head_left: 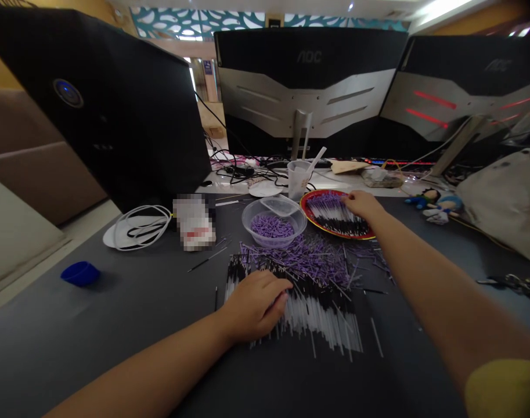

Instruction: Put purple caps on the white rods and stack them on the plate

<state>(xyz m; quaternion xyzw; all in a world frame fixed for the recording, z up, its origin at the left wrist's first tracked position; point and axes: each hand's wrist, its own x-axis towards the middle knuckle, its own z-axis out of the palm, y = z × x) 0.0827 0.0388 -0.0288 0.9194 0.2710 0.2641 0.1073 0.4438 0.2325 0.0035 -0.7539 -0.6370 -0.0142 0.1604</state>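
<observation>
A broad bundle of slim clear tubes with black upper parts, which look like pen refills [317, 316], lies on the dark desk. My left hand [256, 305] rests on the bundle's left part with fingers curled together; what they hold, if anything, is hidden. Behind it spreads a pile of small purple caps [303, 258], with more inside a clear round bowl [248, 226]. On a red plate [307, 216] lie rows of refills with purple ends [328, 210]. Over the plate's right side, my right hand [361, 204] is closed, its fingertips pinched at a refill's purple end.
A blurred box [194, 223], a coiled white cable [149, 220] and a blue cup-like lid [80, 274] are at left. Behind the bowl stands a plastic cup [297, 180] with a straw. A computer case [138, 128] and monitors [308, 87] line the back. Keys [511, 283] lie right.
</observation>
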